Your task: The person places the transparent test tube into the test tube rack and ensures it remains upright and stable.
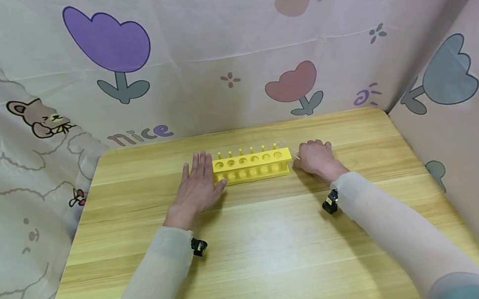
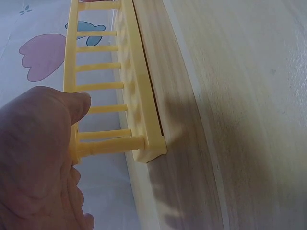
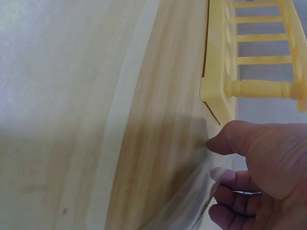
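Note:
A yellow test tube rack (image 1: 252, 166) stands on the wooden table, a row of round holes along its top and a row of pegs at the back. My left hand (image 1: 197, 189) rests against its left end with fingers straight. In the left wrist view the thumb (image 2: 79, 104) lies over the edge of the rack's top plate. Just off the right end, my right hand (image 1: 318, 160) has curled fingers and pinches a piece of clear plastic film (image 3: 184, 199). How far the film reaches behind or under the rack is hard to see.
The wooden table (image 1: 261, 256) spreads out in front of the rack. A printed curtain (image 1: 207, 33) hangs behind the table and along both sides. Small black cameras sit at both wrists.

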A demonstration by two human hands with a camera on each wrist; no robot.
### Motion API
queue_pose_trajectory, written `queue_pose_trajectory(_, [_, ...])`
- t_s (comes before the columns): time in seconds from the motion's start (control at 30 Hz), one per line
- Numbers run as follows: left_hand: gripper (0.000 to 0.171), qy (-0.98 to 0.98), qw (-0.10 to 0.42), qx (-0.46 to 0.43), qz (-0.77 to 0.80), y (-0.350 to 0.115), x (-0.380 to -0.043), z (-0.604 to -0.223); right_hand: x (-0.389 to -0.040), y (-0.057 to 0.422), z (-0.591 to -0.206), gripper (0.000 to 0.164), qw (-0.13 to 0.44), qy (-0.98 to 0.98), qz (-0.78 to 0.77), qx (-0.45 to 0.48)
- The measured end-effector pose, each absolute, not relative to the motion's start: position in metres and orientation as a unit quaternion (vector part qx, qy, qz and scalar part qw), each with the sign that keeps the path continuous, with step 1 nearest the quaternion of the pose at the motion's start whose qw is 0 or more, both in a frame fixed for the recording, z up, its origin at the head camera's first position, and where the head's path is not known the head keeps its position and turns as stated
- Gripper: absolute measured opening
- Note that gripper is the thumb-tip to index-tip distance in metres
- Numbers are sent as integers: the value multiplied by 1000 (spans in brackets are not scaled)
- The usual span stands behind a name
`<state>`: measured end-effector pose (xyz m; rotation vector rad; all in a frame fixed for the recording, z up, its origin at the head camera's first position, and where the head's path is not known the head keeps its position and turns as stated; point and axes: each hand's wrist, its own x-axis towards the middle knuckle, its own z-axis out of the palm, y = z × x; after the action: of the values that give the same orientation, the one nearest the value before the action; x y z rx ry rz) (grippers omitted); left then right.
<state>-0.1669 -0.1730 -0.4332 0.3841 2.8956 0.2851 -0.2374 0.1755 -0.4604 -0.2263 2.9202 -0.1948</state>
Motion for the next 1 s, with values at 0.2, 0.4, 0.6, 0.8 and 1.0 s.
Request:
queue_pose_trajectory(0.2, [88,981,103,130,101,-173,-166,-433,-236,177,-457,33,86,991,-83,-68])
queue_pose_trajectory(0.4, [88,981,105,130,99,-173,-166,-433,-234,184,-438,35,53,990,-115,-65])
queue_pose_trajectory(0.6, [87,981,104,132,99,-173,-167,-432,-231,191,-411,37,-17,985,-162,-57])
queue_pose_trajectory(0.8, [89,981,110,129,98,-174,-166,-430,-225,190,-396,29,-88,975,-193,-64])
queue_pose_trajectory(1.0, [89,980,111,134,99,-173,-167,-431,-220,189,-396,32,-106,968,-216,-71])
